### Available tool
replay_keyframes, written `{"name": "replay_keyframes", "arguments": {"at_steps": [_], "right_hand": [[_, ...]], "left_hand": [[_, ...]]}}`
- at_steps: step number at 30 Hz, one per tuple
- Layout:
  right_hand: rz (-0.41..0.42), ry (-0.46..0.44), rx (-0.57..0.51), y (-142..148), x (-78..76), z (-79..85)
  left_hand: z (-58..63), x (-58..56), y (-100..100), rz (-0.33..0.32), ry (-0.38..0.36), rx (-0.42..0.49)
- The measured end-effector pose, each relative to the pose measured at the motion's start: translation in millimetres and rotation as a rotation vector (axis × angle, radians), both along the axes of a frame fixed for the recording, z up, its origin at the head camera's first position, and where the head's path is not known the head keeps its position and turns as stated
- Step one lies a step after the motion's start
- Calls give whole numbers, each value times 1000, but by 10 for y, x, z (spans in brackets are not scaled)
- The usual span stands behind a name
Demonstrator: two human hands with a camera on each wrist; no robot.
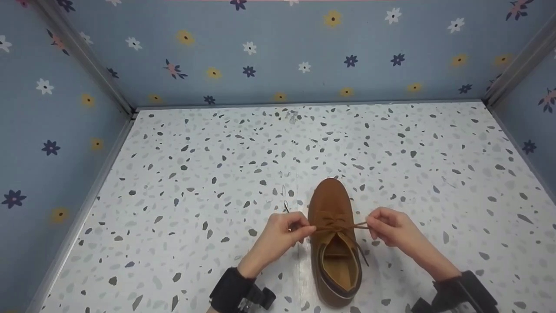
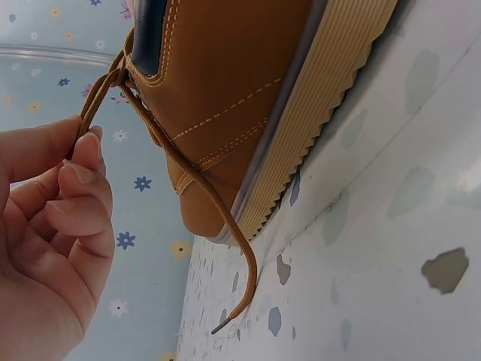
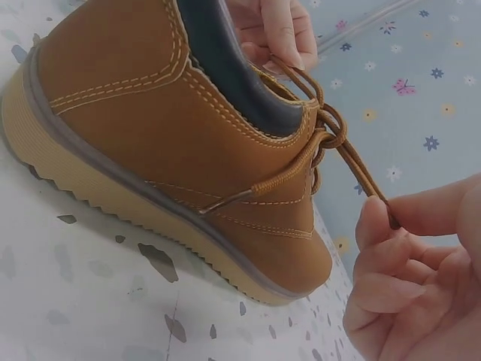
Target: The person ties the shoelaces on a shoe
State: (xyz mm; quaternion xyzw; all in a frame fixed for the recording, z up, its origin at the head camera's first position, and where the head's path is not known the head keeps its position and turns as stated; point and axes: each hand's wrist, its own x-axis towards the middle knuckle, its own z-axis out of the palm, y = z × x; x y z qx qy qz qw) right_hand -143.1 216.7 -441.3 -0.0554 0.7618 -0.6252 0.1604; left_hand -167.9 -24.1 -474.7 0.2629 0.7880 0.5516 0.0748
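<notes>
A brown lace-up shoe (image 1: 331, 198) with a dark padded collar stands upright on the table, toe pointing away. Its brown lace (image 3: 331, 128) is crossed into a bow at the top of the tongue. On the shoe's left side, my left hand (image 1: 286, 230) pinches one loop between thumb and forefinger. Opposite it, my right hand (image 1: 393, 228) pinches the other loop, and both loops stretch out sideways. One loose lace end (image 2: 225, 218) hangs down the left side to the tabletop in the left wrist view. Another tipped end (image 3: 229, 201) lies along the shoe's right side.
The white speckled tabletop (image 1: 208, 165) spreads around the shoe. Blue flowered panels (image 1: 278, 48) wall it in at the back, left and right. Black straps with cameras (image 1: 236, 291) sit on both wrists.
</notes>
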Motion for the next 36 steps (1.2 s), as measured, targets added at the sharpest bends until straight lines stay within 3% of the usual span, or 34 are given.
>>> {"name": "replay_keyframes", "arguments": {"at_steps": [4, 10, 13, 16, 24, 36], "right_hand": [[-12, 39, 9, 46, -18, -119], [4, 44, -1, 348, -166, -766], [-61, 14, 6, 473, -208, -1059], [-146, 17, -9, 545, -205, -1216], [-295, 43, 11, 626, -162, -1289], [-361, 141, 37, 732, -124, -1273]], "left_hand": [[0, 3, -3, 1, -3, -7], [-16, 15, -25, 3, -3, -16], [-23, 25, -38, -1, 8, -4], [-28, 37, -47, -6, 12, 4], [-22, 63, -63, -18, 43, 0], [-11, 93, -112, -20, 97, 21]]}}
